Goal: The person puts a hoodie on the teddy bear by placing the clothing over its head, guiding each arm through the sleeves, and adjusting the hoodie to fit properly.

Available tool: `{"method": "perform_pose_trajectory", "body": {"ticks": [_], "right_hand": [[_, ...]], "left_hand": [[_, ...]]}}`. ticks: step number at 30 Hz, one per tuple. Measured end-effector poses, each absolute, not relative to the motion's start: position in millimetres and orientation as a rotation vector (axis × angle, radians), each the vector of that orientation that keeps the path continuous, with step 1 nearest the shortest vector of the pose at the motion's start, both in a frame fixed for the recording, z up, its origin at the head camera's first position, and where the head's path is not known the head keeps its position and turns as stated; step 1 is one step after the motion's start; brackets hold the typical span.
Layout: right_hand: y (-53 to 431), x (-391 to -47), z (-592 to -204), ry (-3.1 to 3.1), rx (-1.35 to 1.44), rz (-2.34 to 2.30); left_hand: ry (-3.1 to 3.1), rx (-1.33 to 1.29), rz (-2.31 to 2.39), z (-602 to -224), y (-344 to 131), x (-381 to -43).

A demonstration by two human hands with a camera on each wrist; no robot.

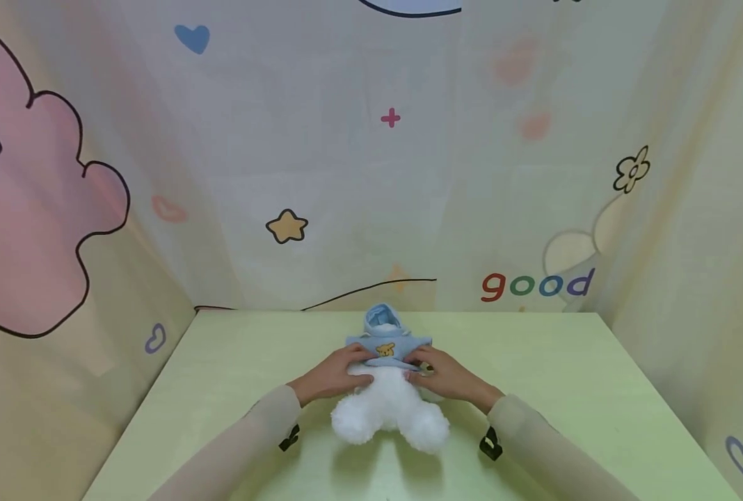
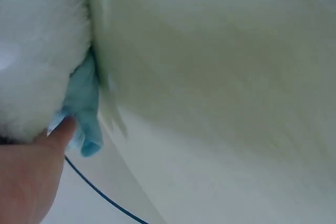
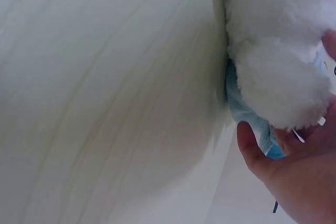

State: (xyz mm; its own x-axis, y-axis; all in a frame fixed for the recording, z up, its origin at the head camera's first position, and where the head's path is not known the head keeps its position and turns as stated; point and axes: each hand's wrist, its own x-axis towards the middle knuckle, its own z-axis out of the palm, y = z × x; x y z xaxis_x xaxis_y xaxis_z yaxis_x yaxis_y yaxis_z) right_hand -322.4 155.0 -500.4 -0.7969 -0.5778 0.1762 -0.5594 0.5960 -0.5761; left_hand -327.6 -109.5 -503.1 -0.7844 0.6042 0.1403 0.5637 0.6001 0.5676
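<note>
A fluffy white plush toy (image 1: 389,400) lies on the table with its two legs towards me. Over its upper part is a small light-blue hoodie (image 1: 403,342) with a yellow animal picture on the chest; white fluff shows at the base of the hood. My left hand (image 1: 332,374) grips the hoodie's lower edge at the left, thumb against the white fur. At the other side my right hand (image 1: 448,376) holds the hem, its thumb on the body too. A round white paw (image 3: 281,85) shows beside the right fingers in the right wrist view. The toy's head is hidden.
The pale green table (image 1: 234,369) runs back to a printed curtain (image 1: 346,160), with more curtain at both sides. Dark straps hang below both sleeves. A thin dark line (image 2: 105,196) curves below the hoodie in the left wrist view.
</note>
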Motion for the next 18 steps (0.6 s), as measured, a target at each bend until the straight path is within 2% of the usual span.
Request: {"method": "perform_pose_trajectory", "body": {"ticks": [5,11,14,18], "right_hand": [[159.2,-321.9,-503.9,2.775,-0.975,-1.024],[154.0,-319.8,-505.3,2.864,-1.092,-0.995],[150.7,-318.5,-506.3,2.882,-1.066,-0.976],[149.1,-318.2,-508.5,2.881,-0.981,-1.034]], "left_hand": [[2.706,1.013,0.956,-498.5,-107.4,-323.1],[2.782,1.217,0.971,-498.2,-103.1,-320.5],[2.849,1.309,0.976,-501.0,-102.3,-319.6],[2.861,1.244,1.104,-502.3,-100.9,-317.5]]}}
